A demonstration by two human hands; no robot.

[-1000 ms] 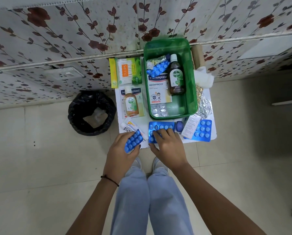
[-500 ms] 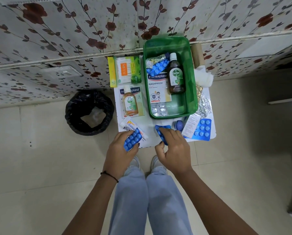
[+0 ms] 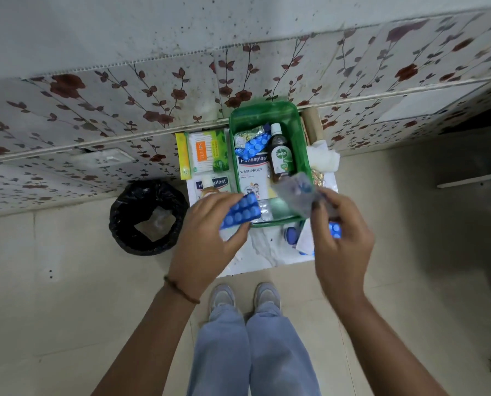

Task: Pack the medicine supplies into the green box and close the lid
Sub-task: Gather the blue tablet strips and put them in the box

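The open green box [image 3: 302,130] stands on a small white table [image 3: 262,257] against the wall. It holds a Dettol bottle [image 3: 280,155], a Hansaplast box [image 3: 252,175], a blue pill strip [image 3: 254,144] and a silver strip. My left hand [image 3: 207,238] grips a blue blister strip [image 3: 240,211] at the box's near left corner. My right hand [image 3: 341,232] holds a second blister strip [image 3: 295,192], blurred by motion, over the box's near right corner. More blue strips [image 3: 335,231] and a white packet [image 3: 305,238] lie under my right hand.
Left of the box lie a cotton-bud pack [image 3: 207,152] and another Hansaplast box [image 3: 212,184] with a small bottle on it. White gauze [image 3: 322,157] and a cardboard roll [image 3: 312,124] sit to the right. A black-lined bin [image 3: 148,217] stands on the floor at left.
Both hands have lifted off the table's front edge and moved toward the box, each carrying a blister strip. The camera has tilted upward.
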